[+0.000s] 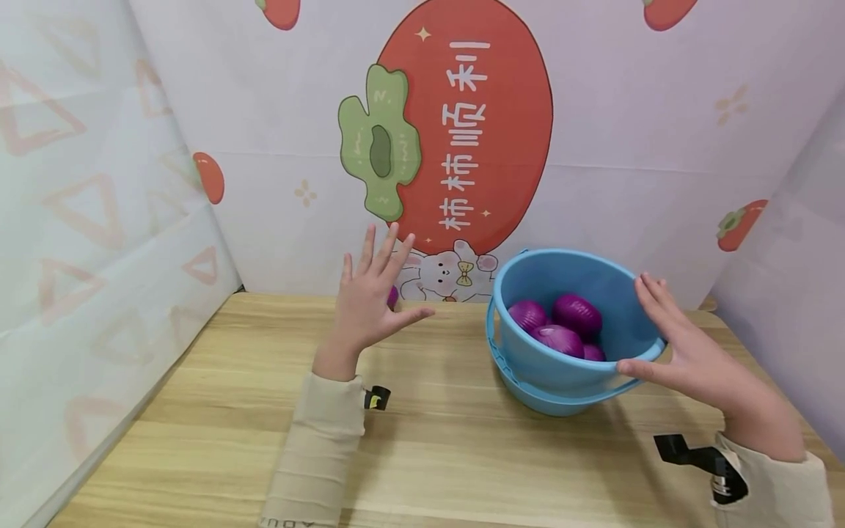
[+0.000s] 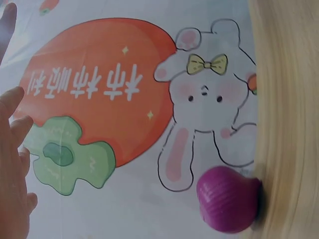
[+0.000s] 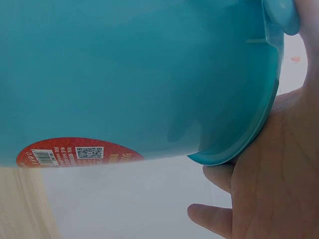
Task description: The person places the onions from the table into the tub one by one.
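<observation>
My left hand is raised above the table with its fingers spread, holding nothing. Its fingers show at the edge of the left wrist view. Behind it, mostly hidden in the head view, a purple onion lies by the back wall. At the right stands a blue bucket with several purple onions inside. My right hand rests against the bucket's right rim, thumb and fingers extended and set apart along it. The right wrist view has the bucket's wall up close, with the palm at the rim.
The wooden table reaches back to a white printed cloth with a large red persimmon and a rabbit. More cloth walls stand at left and right. A red label is on the bucket's side.
</observation>
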`<state>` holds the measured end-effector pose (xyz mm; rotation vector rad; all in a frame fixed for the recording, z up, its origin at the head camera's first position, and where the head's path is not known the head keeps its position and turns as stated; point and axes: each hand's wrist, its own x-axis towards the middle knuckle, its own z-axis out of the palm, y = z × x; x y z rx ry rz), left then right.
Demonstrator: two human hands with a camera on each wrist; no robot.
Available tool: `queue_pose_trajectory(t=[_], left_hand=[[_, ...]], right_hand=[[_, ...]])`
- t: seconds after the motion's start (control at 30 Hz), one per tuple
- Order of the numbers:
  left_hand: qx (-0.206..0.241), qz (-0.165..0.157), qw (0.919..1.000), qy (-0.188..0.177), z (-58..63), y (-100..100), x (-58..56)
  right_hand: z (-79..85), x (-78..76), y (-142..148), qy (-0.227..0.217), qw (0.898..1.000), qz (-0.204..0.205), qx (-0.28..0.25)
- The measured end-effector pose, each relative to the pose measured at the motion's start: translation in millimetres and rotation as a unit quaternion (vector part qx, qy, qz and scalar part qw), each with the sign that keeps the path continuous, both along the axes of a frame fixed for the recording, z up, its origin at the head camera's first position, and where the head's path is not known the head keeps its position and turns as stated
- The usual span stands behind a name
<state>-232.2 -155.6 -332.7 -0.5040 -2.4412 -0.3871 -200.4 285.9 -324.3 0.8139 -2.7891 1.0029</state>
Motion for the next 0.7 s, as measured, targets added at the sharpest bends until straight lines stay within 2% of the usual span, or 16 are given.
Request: queue_pose_trajectory(t=[0.37,0.57,0.7], left_hand=[[-0.053,-0.006,0.9984,-0.019,-4.5,-18.0,-15.1],[-0.114,-0.007,0.9930,-0.032,-9.9,-28.4,-25.3],[-0.137,-0.010,0.9894,-0.046,-13.5,-35.0,-32.3]], right_hand=[[0.5,0.2,0.2,0.004,1.000,0.003,-0.001],[0.9,0.2,-0.4,0.004,1.000,0.004,-0.001],[1.5,0.6,0.3,0.003,1.000,0.002,0.001]])
